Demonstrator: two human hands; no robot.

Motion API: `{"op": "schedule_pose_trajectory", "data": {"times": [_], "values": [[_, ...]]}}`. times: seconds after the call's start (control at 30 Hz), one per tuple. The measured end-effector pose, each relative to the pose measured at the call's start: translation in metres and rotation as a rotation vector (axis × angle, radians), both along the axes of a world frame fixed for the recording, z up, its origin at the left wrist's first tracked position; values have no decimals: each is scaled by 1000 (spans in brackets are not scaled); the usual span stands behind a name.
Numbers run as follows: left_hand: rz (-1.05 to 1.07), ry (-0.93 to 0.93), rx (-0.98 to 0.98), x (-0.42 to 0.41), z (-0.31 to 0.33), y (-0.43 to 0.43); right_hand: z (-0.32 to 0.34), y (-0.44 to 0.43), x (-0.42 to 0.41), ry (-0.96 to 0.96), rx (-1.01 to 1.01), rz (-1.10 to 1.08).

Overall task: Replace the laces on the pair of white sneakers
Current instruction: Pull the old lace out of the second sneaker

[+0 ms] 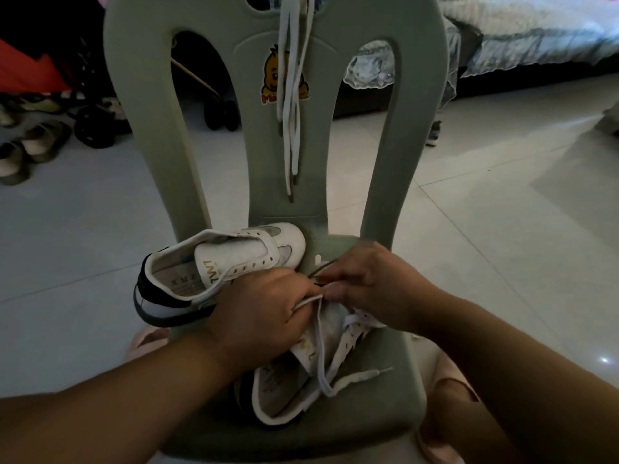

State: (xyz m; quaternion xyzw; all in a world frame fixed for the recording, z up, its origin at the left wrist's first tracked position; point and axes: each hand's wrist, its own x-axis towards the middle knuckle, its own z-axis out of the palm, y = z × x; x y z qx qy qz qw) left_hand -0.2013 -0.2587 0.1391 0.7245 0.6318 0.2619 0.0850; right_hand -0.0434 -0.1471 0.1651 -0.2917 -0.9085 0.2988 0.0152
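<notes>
White sneakers, 2, both on the seat of a green plastic chair (pixel 378 162).

Sneaker 1 (pixel 234 259): back-left part of the seat, heel hanging past the left edge, toe toward the chair back. Eyelets bare, tongue exposed, dark heel patch.

Sneaker 2 (pixel 288 390): centre of the seat toward the front edge, opening facing the front edge, toe end hidden under both hands. A white lace (pixel 320 333) runs down over its tongue; 1 loose end lies on the seat just right of the shoe.

Left hand (pixel 261 316): fingers curled, clamped on the white lace above the tongue. Right hand (pixel 375 283): fingertips pinched on the same lace, touching the left hand's. A thin dark tip shows between the 2 hands; cannot tell what it belongs to.

Spare laces (pixel 291 95): draped over the top of the chair back, ends hanging down its centre panel across a duck sticker (pixel 273 75).

Surroundings: tiled floor (pixel 502 229), other shoes (pixel 20 155) at far left, bed (pixel 536 35) at upper right.
</notes>
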Motion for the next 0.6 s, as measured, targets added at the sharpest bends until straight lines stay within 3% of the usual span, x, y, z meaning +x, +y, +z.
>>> {"op": "schedule_pose_trajectory", "data": {"times": [0.17,0.33,0.4,0.5,0.6], "values": [[-5,12,15,-1,-2,-1,5,-6,-2,61,-1,-86],[-2,6,4,-4,-1,-3,14,22,18,341,-55,-750],[0,14,9,-5,-1,-3,19,26,24,327,-145,-659],[1,5,12,-3,-2,-2,14,5,13,185,-363,-266],[-9,25,18,-1,-2,0,1,-5,-2,1,-138,-31]]}}
